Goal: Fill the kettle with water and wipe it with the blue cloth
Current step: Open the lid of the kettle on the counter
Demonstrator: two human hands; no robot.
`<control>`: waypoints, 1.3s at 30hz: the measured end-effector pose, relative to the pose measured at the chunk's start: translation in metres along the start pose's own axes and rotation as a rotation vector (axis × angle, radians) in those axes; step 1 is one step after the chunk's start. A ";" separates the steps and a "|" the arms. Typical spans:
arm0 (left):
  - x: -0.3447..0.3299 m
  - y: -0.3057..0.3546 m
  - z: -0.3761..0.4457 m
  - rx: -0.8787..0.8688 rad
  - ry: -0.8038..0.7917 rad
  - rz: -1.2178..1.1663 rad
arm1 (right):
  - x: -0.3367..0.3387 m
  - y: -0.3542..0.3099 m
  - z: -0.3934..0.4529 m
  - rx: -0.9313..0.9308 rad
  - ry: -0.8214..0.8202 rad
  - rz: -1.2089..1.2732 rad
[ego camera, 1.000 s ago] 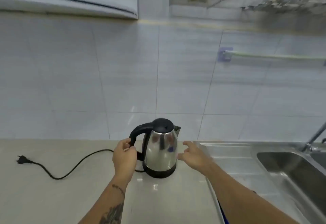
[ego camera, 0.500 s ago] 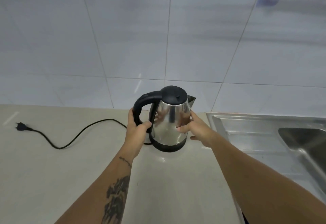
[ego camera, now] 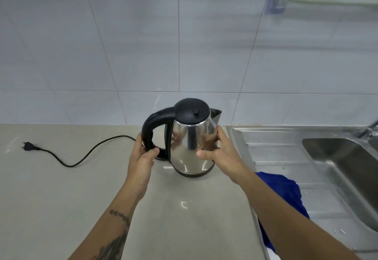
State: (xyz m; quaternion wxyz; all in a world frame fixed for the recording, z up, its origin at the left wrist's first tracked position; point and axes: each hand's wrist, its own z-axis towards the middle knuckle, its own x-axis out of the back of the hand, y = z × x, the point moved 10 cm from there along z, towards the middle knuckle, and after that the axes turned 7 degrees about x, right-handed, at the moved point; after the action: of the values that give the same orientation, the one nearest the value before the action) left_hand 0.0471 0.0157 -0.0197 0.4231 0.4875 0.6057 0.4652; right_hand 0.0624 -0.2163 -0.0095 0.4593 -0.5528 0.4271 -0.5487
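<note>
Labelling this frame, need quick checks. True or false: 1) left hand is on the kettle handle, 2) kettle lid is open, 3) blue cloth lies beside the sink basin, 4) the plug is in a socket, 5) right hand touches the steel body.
1) True: the left hand wraps the kettle handle.
2) False: the black lid is shut.
3) True: the blue cloth lies on the drainboard.
4) False: the plug lies loose on the counter.
5) True: the right hand presses its side.
</note>
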 end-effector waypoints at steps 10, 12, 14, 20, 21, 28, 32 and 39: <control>0.003 -0.063 -0.075 0.124 -0.001 -0.008 | -0.005 0.061 -0.095 -0.119 0.041 0.050; 0.006 -0.071 -0.080 0.135 -0.005 -0.007 | -0.006 0.065 -0.103 -0.137 0.040 0.048; 0.008 -0.076 -0.084 0.147 -0.013 -0.009 | -0.007 0.067 -0.109 -0.152 0.039 0.044; 0.007 -0.075 -0.083 0.142 -0.051 0.045 | -0.006 0.074 -0.120 -0.172 0.052 0.052; 0.007 -0.071 -0.083 0.124 -0.030 0.070 | -0.006 0.074 -0.121 -0.170 0.046 0.045; -0.033 0.024 -0.115 -0.580 0.225 0.555 | 0.003 0.066 -0.122 -0.142 0.116 0.049; -0.075 0.034 -0.113 -0.658 0.179 0.856 | 0.014 0.054 -0.126 -0.097 0.189 0.108; -0.098 0.041 -0.103 -0.544 0.318 1.073 | 0.011 0.054 -0.124 -0.111 0.147 0.080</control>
State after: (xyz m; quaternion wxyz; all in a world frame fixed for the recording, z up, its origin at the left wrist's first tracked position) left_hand -0.0281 -0.0923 0.0473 0.1440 0.5233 0.1918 0.8177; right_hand -0.0596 -0.2433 -0.0631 0.4169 -0.5180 0.5113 -0.5445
